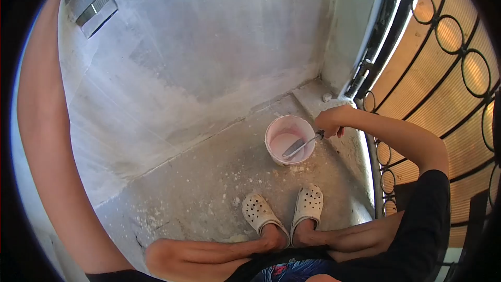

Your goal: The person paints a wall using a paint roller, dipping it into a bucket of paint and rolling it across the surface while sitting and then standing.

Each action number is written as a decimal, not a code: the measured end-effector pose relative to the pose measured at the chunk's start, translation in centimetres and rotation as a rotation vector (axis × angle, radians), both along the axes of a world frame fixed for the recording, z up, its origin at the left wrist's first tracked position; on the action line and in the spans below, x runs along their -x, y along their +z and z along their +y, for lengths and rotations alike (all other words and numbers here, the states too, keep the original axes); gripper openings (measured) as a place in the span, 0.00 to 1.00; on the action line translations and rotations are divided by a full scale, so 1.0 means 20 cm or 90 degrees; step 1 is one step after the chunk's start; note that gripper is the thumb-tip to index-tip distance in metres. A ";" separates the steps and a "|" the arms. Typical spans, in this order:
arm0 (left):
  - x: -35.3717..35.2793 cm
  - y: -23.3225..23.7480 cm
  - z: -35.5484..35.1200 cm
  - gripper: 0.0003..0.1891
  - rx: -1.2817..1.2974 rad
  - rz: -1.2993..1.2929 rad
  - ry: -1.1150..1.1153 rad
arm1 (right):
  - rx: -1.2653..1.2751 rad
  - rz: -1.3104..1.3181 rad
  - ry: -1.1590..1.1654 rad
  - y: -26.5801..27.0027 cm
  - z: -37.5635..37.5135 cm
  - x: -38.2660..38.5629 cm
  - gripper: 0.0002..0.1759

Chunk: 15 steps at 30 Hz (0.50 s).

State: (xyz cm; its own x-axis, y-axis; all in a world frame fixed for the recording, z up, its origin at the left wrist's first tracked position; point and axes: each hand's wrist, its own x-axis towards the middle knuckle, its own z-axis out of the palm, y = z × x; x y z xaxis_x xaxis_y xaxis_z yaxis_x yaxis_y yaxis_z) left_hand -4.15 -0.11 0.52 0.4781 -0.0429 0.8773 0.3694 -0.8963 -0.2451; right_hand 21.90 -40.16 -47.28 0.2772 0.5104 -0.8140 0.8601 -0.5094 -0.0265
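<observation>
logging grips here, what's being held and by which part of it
The right hand holds a tool by its handle. The left hand is out of view; its hold cannot be told.

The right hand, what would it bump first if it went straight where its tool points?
Probably the bucket: the tool slants from the right hand into it. Depth is unclear, so the hand might pass over it.

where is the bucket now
In the head view, the bucket stands on the floor right of centre, ahead of the shoes and beside the right hand.
</observation>
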 end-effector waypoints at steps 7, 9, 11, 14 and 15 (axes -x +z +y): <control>0.00 0.05 0.09 0.39 0.016 0.003 0.033 | -0.039 -0.109 0.199 -0.21 -0.10 0.14 0.11; 0.00 0.07 0.11 0.40 0.015 0.017 0.038 | -0.129 -0.142 0.118 -0.17 -0.12 0.25 0.12; -0.01 0.05 0.12 0.39 0.045 -0.016 0.035 | -0.105 -0.154 0.127 -0.16 -0.13 0.27 0.12; -0.06 0.09 0.14 0.37 0.125 -0.083 0.044 | -0.090 -0.162 0.140 -0.12 -0.12 0.29 0.12; -0.06 0.09 0.15 0.37 0.128 -0.036 0.039 | -0.095 -0.161 0.143 -0.10 -0.13 0.30 0.12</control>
State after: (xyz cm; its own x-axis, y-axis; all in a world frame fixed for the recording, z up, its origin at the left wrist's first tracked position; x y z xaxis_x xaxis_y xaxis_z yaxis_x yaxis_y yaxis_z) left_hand -2.98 2.90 2.34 0.4240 0.1638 0.8908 0.4332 -0.9004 -0.0407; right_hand 15.91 -42.68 -49.38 0.3279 0.6895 -0.6458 0.9388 -0.3142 0.1412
